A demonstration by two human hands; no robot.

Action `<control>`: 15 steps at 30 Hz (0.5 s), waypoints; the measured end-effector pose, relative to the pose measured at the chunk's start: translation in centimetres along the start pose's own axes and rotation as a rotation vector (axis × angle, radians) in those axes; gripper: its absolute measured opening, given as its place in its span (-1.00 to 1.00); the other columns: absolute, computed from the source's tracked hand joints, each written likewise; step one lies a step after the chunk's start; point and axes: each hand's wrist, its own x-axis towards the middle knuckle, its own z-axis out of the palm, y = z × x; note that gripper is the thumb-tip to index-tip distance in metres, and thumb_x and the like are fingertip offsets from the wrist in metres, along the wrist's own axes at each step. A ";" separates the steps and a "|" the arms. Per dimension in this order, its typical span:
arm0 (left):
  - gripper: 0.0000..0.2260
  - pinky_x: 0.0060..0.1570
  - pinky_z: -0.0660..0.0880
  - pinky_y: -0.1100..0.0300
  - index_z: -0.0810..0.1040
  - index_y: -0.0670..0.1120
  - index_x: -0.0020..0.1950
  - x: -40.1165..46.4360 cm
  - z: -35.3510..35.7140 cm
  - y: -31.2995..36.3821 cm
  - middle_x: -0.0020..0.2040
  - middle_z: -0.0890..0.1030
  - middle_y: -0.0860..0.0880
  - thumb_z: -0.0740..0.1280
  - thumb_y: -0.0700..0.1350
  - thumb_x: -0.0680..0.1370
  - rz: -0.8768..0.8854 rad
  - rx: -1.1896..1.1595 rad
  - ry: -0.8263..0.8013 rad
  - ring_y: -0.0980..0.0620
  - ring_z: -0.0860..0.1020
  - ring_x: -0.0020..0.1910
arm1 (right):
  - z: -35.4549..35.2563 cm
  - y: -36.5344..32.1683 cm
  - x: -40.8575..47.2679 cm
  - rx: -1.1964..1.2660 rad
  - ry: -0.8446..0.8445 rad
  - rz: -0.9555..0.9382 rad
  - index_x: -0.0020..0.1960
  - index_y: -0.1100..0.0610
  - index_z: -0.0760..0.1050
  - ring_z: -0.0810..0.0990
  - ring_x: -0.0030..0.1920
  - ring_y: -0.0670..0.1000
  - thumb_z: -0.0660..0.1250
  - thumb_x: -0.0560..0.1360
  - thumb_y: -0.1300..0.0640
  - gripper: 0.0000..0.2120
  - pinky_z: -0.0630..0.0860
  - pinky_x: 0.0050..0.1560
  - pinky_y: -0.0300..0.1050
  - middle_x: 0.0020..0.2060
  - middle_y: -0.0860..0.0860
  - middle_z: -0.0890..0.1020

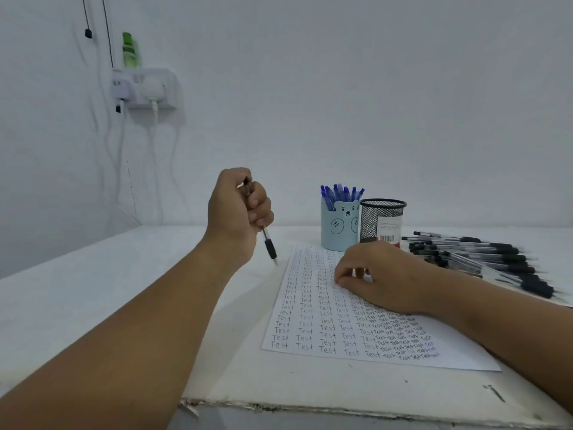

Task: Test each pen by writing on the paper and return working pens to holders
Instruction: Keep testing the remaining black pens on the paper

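The left hand (238,209) is curling its fingers (259,209) around a black pen (269,243), tip down, while the right hand (381,277), fingers loosely bent, is steadying the paper (310,330) for writing.

the left hand (238,209) hides the upper barrel of its pen (269,243). the right hand (381,277) covers part of the paper (313,321). the pile of pens (483,259) at far right is blurred. both forearms are cut off by the picture's edges.
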 end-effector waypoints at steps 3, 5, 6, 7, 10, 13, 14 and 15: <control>-0.84 -0.43 0.07 0.21 0.06 -0.01 -0.21 -0.2 0.3 -0.7 -0.46 0.13 0.00 0.00 -0.23 0.49 -0.054 -0.184 0.055 0.05 0.06 -0.52 | 0.1 0.3 -0.1 -0.002 0.026 0.015 0.09 -0.06 0.65 0.53 -0.09 -0.24 0.36 0.59 0.01 -0.87 0.38 -0.08 -0.42 -0.12 -0.26 0.59; -0.86 -0.44 0.14 0.23 0.16 -0.03 -0.23 -0.3 0.4 -1.2 -0.45 0.15 -0.01 -0.02 -0.23 0.48 -0.095 -0.275 0.060 0.03 0.11 -0.52 | 0.0 0.6 -0.1 0.018 0.121 0.066 0.18 -0.09 0.59 0.52 -0.12 -0.21 0.34 0.59 -0.02 -0.82 0.41 -0.11 -0.35 -0.11 -0.24 0.58; -0.86 -0.43 0.18 0.23 0.22 -0.05 -0.23 -0.4 0.6 -1.4 -0.45 0.17 -0.02 -0.02 -0.23 0.49 -0.113 -0.318 0.050 0.02 0.14 -0.51 | -0.1 0.7 -0.1 0.036 0.196 0.074 0.21 -0.09 0.57 0.51 -0.16 -0.19 0.32 0.59 -0.05 -0.79 0.39 -0.13 -0.31 -0.13 -0.24 0.56; -0.84 -0.40 0.21 0.21 0.27 -0.07 -0.23 -0.5 0.7 -1.6 -0.44 0.19 -0.02 -0.02 -0.22 0.50 -0.127 -0.348 0.035 0.02 0.17 -0.50 | -0.2 0.8 -0.2 0.047 0.279 0.057 0.23 -0.07 0.56 0.48 -0.20 -0.17 0.30 0.58 -0.10 -0.74 0.36 -0.16 -0.31 -0.16 -0.23 0.52; -0.81 -0.30 0.26 0.17 0.30 -0.10 -0.26 -1.1 1.7 -2.3 -0.43 0.20 -0.04 -0.02 -0.21 0.52 -0.158 -0.377 -0.017 -0.01 0.24 -0.45 | -0.6 0.3 -0.1 0.039 0.391 -0.038 0.23 -0.03 0.59 0.45 -0.20 -0.21 0.26 0.52 -0.30 -0.55 0.31 -0.22 -0.39 -0.23 -0.25 0.44; -0.84 -0.22 0.35 0.12 0.27 -0.11 -0.29 -2.0 2.9 -2.9 -0.42 0.23 -0.06 0.01 -0.21 0.48 -0.184 -0.405 -0.091 -0.04 0.33 -0.42 | -0.5 -0.5 0.1 -0.004 0.347 -0.085 0.18 -0.03 0.64 0.45 -0.26 -0.20 0.27 0.48 -0.35 -0.52 0.30 -0.30 -0.36 -0.30 -0.25 0.41; -0.84 -0.18 0.40 0.11 0.28 -0.11 -0.29 -2.3 3.2 -3.1 -0.42 0.26 -0.07 0.02 -0.21 0.47 -0.197 -0.410 -0.125 -0.06 0.39 -0.40 | -0.4 -0.4 0.2 -0.029 0.336 -0.096 0.11 -0.02 0.66 0.44 -0.29 -0.17 0.28 0.50 -0.32 -0.56 0.32 -0.31 -0.33 -0.33 -0.22 0.42; -0.82 -0.10 0.47 0.08 0.29 -0.12 -0.29 -2.4 3.3 -3.4 -0.41 0.33 -0.10 0.01 -0.21 0.49 -0.204 -0.395 -0.164 -0.09 0.46 -0.35 | -0.3 -0.3 0.3 -0.059 0.328 -0.099 0.03 0.02 0.66 0.43 -0.32 -0.15 0.28 0.53 -0.26 -0.62 0.36 -0.33 -0.24 -0.34 -0.19 0.44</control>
